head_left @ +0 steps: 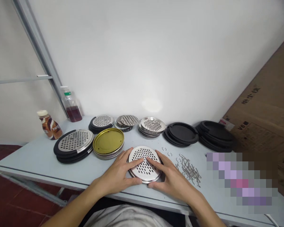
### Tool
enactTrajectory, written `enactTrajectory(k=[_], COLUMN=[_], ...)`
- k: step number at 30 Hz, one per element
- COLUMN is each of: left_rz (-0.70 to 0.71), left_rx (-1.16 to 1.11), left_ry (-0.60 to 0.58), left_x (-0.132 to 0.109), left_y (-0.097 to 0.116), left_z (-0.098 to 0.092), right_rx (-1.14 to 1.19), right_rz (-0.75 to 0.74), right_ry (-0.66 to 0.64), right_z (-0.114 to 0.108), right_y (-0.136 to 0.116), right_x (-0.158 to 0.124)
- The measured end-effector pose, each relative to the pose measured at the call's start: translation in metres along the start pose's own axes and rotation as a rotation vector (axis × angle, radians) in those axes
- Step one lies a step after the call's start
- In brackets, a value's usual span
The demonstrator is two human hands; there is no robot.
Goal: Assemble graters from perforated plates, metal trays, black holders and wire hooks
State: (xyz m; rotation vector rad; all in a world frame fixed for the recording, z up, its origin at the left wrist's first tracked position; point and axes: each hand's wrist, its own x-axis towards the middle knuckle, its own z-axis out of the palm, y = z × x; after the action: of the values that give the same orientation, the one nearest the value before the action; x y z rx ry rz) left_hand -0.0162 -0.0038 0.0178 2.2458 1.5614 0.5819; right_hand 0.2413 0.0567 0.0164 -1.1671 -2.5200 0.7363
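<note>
A round silver grater disc (145, 162) with rows of slotted holes lies at the table's front middle, set in a metal rim. My left hand (123, 171) holds its left side, index finger on the perforated face and thumb at the front edge. From the right, my right hand (169, 173) grips the rim in the same way, its index finger also on the face. What lies under the disc is mostly hidden. Just right of my right hand is a loose heap of thin metal rings (189, 170).
To the left are a gold-coloured lid stack (109, 141) and black-rimmed grater discs (75, 141). Behind stand more grater discs (152, 125) and black ring-shaped bases (182, 133). Two bottles, one brown (49, 125) and one clear (71, 105), stand far left; a cardboard box (262, 119) is right.
</note>
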Motion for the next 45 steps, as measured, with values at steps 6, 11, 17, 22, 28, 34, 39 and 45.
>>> enactTrajectory(k=[6, 11, 17, 22, 28, 34, 39, 45], left_rz=[-0.031, -0.020, -0.043, -0.022, -0.046, -0.029, -0.021, -0.020], left_rx=[0.002, -0.002, -0.003, -0.001, -0.002, 0.008, 0.018, -0.003], left_ry=[0.005, -0.008, -0.011, -0.013, -0.014, -0.014, -0.002, 0.015], left_x=[0.0005, 0.0008, 0.0005, 0.0001, -0.0001, -0.0001, -0.0005, 0.0001], left_y=[-0.0037, -0.0007, -0.0002, -0.0005, 0.0001, 0.0007, -0.0010, -0.0002], left_z=[0.0027, 0.0004, -0.0001, 0.0008, -0.0002, -0.0007, 0.0025, 0.0024], right_rx=[-0.016, -0.014, -0.021, -0.018, -0.003, -0.005, 0.006, 0.019], right_rz=[0.019, 0.008, 0.026, 0.021, 0.025, 0.034, 0.040, 0.027], right_ry=[0.008, 0.006, 0.011, 0.018, 0.005, -0.006, 0.004, 0.002], right_z=[0.0012, 0.0007, 0.0006, 0.0018, -0.0003, -0.0009, 0.0000, -0.0015], right_y=[0.0006, 0.0002, 0.0009, 0.0009, -0.0026, -0.0023, -0.0016, -0.0032], right_x=[-0.0005, 0.0000, -0.0011, -0.0012, -0.0012, -0.0013, -0.0008, -0.0012])
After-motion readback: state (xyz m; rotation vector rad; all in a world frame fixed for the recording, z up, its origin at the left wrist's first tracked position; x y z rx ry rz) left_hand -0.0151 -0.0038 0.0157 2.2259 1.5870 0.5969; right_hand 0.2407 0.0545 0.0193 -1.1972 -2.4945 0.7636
